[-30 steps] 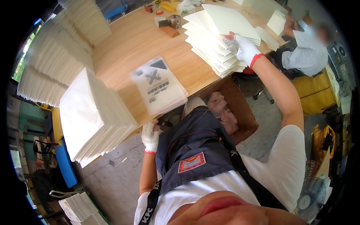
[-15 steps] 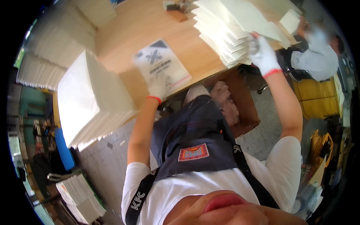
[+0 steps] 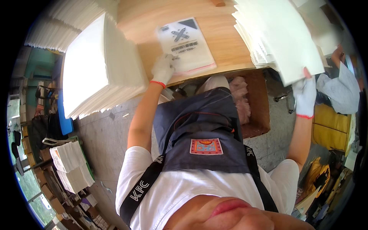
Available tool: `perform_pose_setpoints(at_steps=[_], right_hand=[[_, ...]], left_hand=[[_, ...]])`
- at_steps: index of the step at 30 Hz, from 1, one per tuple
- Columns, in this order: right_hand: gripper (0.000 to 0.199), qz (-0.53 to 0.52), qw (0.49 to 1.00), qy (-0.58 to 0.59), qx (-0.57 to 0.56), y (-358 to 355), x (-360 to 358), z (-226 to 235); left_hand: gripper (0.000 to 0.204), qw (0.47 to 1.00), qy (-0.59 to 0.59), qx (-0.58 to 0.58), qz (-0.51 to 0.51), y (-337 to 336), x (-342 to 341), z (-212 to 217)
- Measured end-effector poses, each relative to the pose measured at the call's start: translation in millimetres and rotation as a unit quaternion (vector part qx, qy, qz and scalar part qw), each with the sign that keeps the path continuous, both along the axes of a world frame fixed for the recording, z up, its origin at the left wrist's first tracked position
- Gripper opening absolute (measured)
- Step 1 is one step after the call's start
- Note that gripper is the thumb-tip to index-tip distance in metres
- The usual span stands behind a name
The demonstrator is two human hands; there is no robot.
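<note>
Wooden tabletop (image 3: 226, 46) fills the top of the head view, packed with white paper goods, concrete floor underneath. Left hand (image 3: 163, 69), in a white glove with a red cuff, is pressed on the near-left corner of a clear plastic bag (image 3: 188, 45) with black print, which lies flat near the table's front edge; fingers look curled onto it, though whether they actually pinch it I can't tell. Right hand (image 3: 305, 96), same kind of glove, is closed on the bottom corner of a white sheet (image 3: 285, 42) lifted off the big stack (image 3: 255, 42) on the right side of the table. Another tall white stack (image 3: 101, 65) sits just left of the bag. If you ask me, the trick is keeping that bag pinned so it doesn't slide, and peeling only one sheet, not two stuck together. Someone else's grey sleeve (image 3: 341, 92) shows at far right.
</note>
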State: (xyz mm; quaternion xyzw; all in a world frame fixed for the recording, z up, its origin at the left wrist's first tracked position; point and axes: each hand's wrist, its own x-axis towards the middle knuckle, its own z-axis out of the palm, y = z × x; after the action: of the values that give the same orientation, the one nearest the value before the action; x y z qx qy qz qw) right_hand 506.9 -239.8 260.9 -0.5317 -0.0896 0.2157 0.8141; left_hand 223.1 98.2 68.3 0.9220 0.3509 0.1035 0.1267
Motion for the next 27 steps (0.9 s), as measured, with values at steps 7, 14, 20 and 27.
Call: perform_pose_setpoints(at_steps=[7,14,20,27], right_hand=[[0.04,0.305,0.925,0.195,-0.112,4.5,-68.6,-143.4],[0.031,0.203,0.918,0.339,0.01,2.0,-99.8,-208.0],[0.025,0.197,0.872,0.44,0.081,12.0,-111.2,-203.1],[0.022,0.145,0.927,0.344,0.044,26.7,-128.0,-205.3]], left_hand=[[0.019,0.999,-0.028,-0.033,0.016,-7.8,-4.9,-6.6],[0.014,0.995,-0.099,0.028,-0.01,-15.0,-5.5,-2.5],[0.036,0.922,-0.199,-0.331,-0.014,-2.5,1.5,7.7],[0.037,0.979,-0.168,-0.074,-0.086,-32.0,4.3,16.4]])
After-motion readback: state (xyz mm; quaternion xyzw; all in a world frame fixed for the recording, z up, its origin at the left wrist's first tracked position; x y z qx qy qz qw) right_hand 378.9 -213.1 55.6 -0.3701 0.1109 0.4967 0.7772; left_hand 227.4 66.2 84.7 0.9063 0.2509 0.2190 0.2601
